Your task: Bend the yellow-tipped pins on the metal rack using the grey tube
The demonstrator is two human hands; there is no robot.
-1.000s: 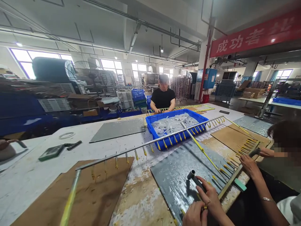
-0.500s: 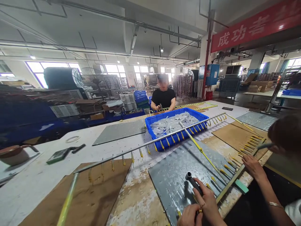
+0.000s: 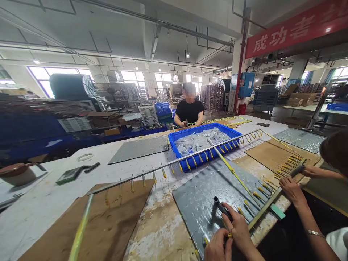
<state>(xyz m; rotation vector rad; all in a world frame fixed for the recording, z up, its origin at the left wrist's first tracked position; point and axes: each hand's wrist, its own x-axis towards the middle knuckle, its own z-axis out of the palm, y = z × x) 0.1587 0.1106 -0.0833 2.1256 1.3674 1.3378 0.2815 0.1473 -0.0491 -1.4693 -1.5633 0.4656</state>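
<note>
At five o'clock, my right hand (image 3: 239, 229) grips a tool (image 3: 224, 210) while my left hand (image 3: 217, 247) pinches a yellow piece (image 3: 230, 235), probably to steady it.

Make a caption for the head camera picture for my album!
Right hand grips a dark tool, left hand close by; beyond them, a hooked frame and a blue tub.
</note>
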